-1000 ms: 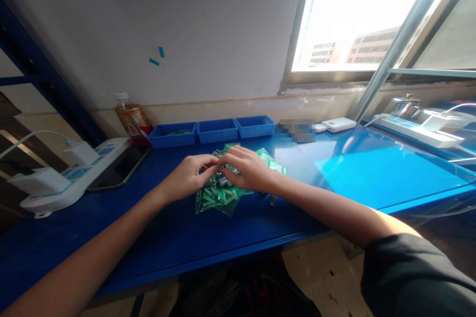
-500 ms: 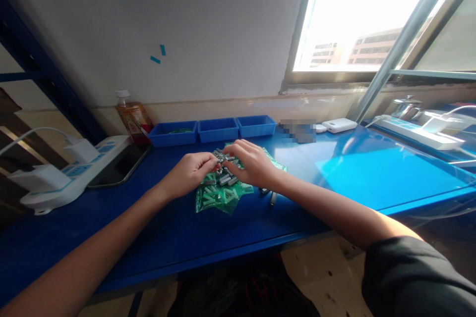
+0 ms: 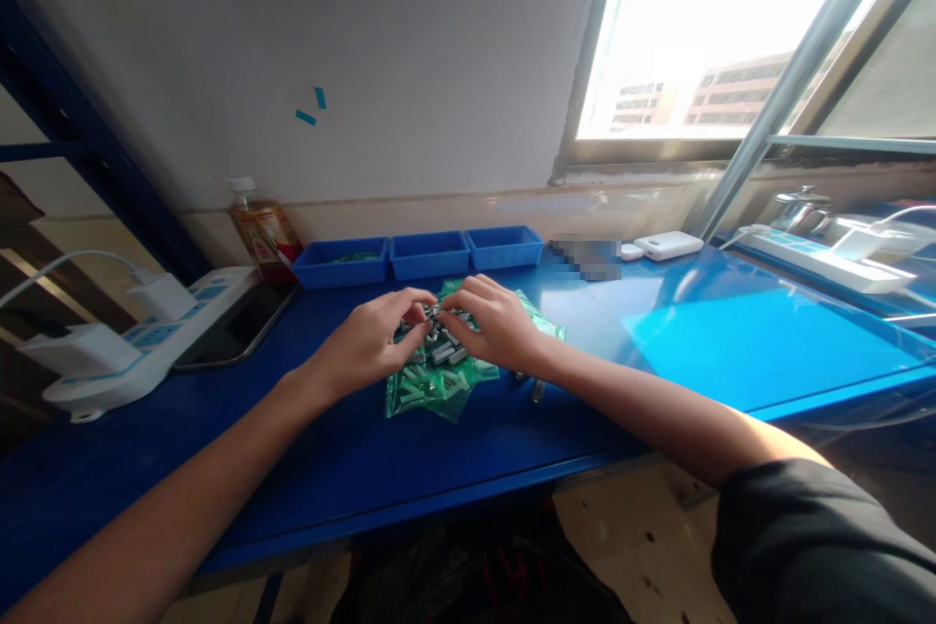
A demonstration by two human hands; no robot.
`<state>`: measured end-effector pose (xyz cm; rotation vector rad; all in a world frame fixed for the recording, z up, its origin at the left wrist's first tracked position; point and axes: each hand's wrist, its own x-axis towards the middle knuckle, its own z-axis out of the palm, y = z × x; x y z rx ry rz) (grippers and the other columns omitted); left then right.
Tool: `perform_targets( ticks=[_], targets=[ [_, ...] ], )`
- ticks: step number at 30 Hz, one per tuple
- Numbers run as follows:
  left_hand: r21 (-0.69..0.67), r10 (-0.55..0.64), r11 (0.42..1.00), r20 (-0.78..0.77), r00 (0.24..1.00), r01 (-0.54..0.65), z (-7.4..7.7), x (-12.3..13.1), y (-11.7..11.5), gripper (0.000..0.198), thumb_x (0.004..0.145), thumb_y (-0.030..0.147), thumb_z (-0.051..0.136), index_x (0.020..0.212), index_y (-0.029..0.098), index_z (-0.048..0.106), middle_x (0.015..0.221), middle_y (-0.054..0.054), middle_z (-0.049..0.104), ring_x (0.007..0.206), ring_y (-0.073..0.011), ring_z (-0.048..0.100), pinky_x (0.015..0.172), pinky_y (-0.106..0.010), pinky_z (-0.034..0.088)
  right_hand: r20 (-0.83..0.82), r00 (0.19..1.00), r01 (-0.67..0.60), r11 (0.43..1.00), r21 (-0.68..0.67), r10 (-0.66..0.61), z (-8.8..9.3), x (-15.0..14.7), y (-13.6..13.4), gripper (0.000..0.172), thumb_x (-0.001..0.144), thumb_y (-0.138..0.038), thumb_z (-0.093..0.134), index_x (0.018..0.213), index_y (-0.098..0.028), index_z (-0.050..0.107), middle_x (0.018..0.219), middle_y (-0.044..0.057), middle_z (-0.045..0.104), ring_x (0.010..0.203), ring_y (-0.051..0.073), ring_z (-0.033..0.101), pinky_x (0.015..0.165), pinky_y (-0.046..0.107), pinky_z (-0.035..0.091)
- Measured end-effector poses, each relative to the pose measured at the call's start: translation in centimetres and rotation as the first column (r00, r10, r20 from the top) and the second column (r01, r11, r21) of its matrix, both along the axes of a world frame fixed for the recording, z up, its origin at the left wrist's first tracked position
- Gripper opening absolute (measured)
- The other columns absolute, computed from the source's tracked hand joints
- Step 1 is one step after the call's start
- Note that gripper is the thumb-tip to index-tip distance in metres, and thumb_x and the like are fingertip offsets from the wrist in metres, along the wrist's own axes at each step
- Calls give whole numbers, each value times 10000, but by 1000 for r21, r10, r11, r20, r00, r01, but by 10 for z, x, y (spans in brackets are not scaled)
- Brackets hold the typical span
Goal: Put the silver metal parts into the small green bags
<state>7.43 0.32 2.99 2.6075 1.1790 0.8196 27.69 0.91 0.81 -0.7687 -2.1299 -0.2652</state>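
Observation:
A pile of small grey metal parts (image 3: 441, 349) lies on green plastic bags (image 3: 431, 388) in the middle of the blue table (image 3: 351, 458). My left hand (image 3: 370, 343) rests on the left side of the pile, fingers curled and pinched at the parts. My right hand (image 3: 491, 324) sits on the right side, its fingertips also pinched into the pile. The two hands' fingertips almost meet over the parts. What each pinch holds is too small to name. Two loose grey parts (image 3: 536, 391) lie on the table by my right wrist.
Three blue trays (image 3: 428, 255) stand in a row at the back by the wall. A bottle (image 3: 261, 232), a white power strip with chargers (image 3: 138, 331) and a phone (image 3: 235, 330) are at the left. Another power strip (image 3: 823, 260) and a white box (image 3: 667, 245) lie at the right.
My left hand has moved up and right onto the pile, closer to my right hand. My right hand has stayed about where it was.

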Motion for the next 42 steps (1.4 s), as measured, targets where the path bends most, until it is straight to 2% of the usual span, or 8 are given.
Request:
perform_targets(
  ticks=[8,19,25,27,29,33,37,42],
  targets=[
    [101,31,994,-7,999,-30,-5,1,0,287,875,422,479,1012,188,574,887,-58,665,818,-192,634,763,-293,494,-2,1000,-8,1000,-26,8,-3,-2,-1,168,910,-305,489,845,-185,587,815,53,616,766,161,516,701,281,432],
    [-14,-26,1000,21,999,27,0,5,-3,323,909,401,393,973,167,607,894,-59,682,820,-194,623,756,-278,458,74,997,-36,998,57,32,-3,0,-2,118,913,-243,465,942,-199,570,862,56,605,809,167,523,735,289,430],
    [-82,41,996,-52,998,-45,-2,-21,26,365,914,414,334,994,194,613,939,-45,695,866,-199,632,780,-278,466,113,993,-27,997,73,19,4,1,2,193,917,-323,473,867,-188,601,815,65,607,770,172,516,710,294,433],
    [-35,108,993,-141,984,-114,-5,-37,40,347,881,409,379,987,199,634,1007,-63,685,934,-222,621,835,-301,454,104,992,64,993,97,-74,13,8,16,222,922,-337,459,856,-189,611,828,70,618,788,182,526,718,303,427],
    [-32,132,989,-237,962,-144,-9,-50,51,335,846,396,411,975,201,651,1014,-71,679,942,-234,618,842,-314,455,25,958,282,956,81,-285,21,22,37,239,920,-357,453,903,-183,616,889,88,629,863,211,540,750,327,423],
    [-88,92,988,-334,938,-128,-15,-58,58,358,825,373,425,1071,211,629,1005,-71,666,912,-227,623,795,-306,473,64,767,639,753,-155,-638,26,62,68,529,813,-481,581,1203,-130,512,1070,147,616,1001,297,531,782,383,432],
    [-96,57,991,-336,940,-95,-16,-54,55,366,828,343,412,1119,238,608,1027,-61,654,917,-214,617,779,-287,469,259,752,659,683,-315,-606,17,83,62,436,829,-490,542,1117,-164,579,1012,104,648,964,269,562,777,351,434],
    [-111,78,987,-307,948,-117,-21,-56,61,240,792,334,448,910,212,618,924,-54,660,807,-205,613,719,-287,460,253,810,586,749,-310,-529,22,68,42,390,863,-475,491,1088,-175,596,1009,89,651,940,241,573,762,326,429]
  ],
)
